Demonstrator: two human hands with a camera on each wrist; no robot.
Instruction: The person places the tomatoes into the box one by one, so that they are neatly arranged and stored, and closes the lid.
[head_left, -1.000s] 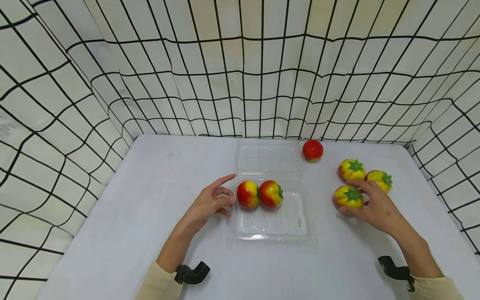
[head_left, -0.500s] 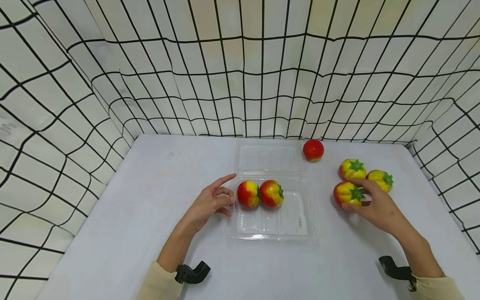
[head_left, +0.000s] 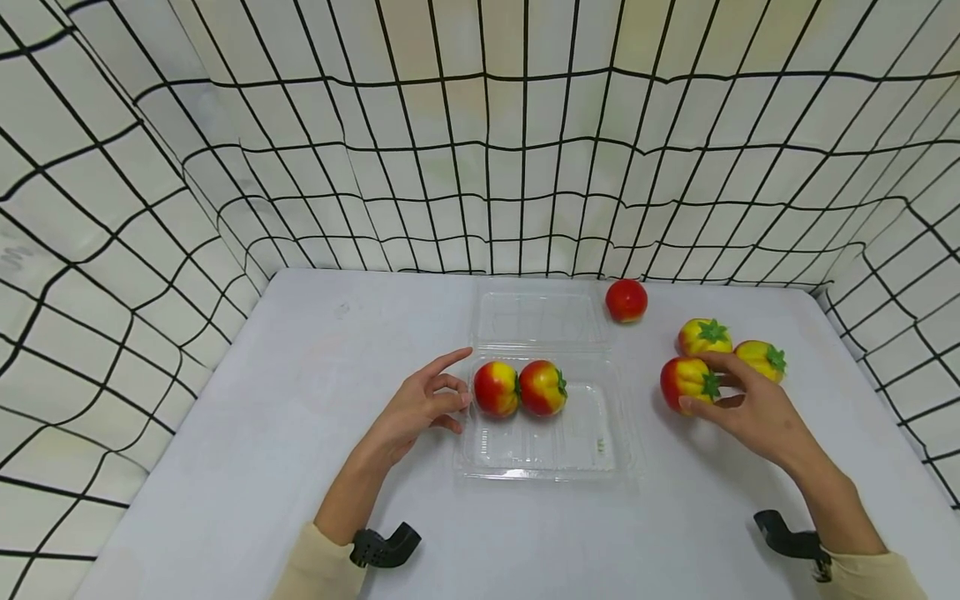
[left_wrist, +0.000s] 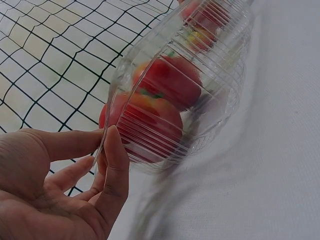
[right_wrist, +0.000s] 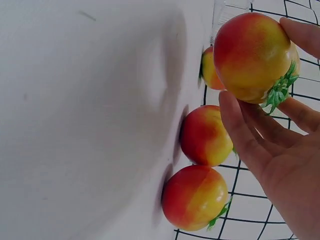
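Observation:
My right hand (head_left: 753,408) grips a red-and-yellow tomato (head_left: 684,385) with a green leafy top; in the right wrist view, the held tomato (right_wrist: 252,55) sits between thumb and fingers, off the table. My left hand (head_left: 420,408) pinches the left rim of a clear plastic clamshell container (head_left: 540,454), as the left wrist view shows of the container's rim (left_wrist: 106,135). Inside the container, on its left side, two tomatoes lie side by side: the left tomato (head_left: 495,389) and the right tomato (head_left: 542,388). The lid (head_left: 536,317) lies folded back, away from me.
Two more tomatoes rest beyond my right hand, a nearer-left tomato (head_left: 703,337) and a right-hand tomato (head_left: 761,358). A red tomato (head_left: 626,300) stands near the white table's (head_left: 300,375) back edge. Black wire mesh (head_left: 517,175) surrounds the back and sides.
The right hand has turned the tomato so that its red side faces left, and has shifted it slightly to the left. The left hand and container have stayed put.

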